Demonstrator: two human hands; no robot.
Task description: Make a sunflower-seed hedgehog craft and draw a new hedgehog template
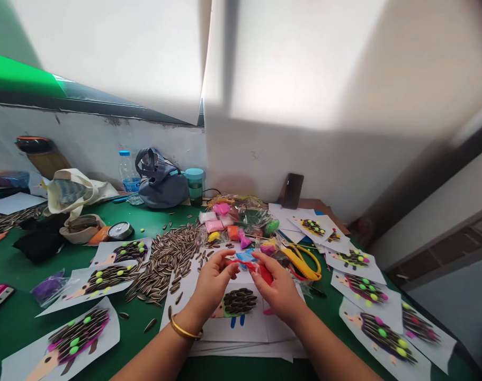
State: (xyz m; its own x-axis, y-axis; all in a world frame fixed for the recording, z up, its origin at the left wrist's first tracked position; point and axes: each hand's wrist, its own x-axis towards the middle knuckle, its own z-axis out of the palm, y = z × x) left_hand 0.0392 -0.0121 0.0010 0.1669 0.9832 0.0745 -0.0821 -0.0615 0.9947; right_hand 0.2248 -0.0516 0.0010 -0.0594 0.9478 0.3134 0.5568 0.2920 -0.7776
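In front of me, both hands are raised over a stack of white paper. My left hand (211, 280) pinches one end of a red strand between thumb and fingers. My right hand (278, 288) is closed around a larger lump of red modelling clay (266, 274), and the strand stretches from it across to the left hand. Below them lies a hedgehog picture (240, 302), its green body covered with sunflower seeds and two blue legs under it. Something light blue (246, 256) shows just behind the clay.
Loose sunflower seeds (161, 264) are heaped on the left. Bagged coloured clay (221, 217) and yellow-handled scissors (304, 262) lie beyond my hands. Finished-looking hedgehog pictures (80, 338) flank both sides. A phone (292, 190), a blue bag (163, 182) and a water bottle (128, 174) stand by the wall.
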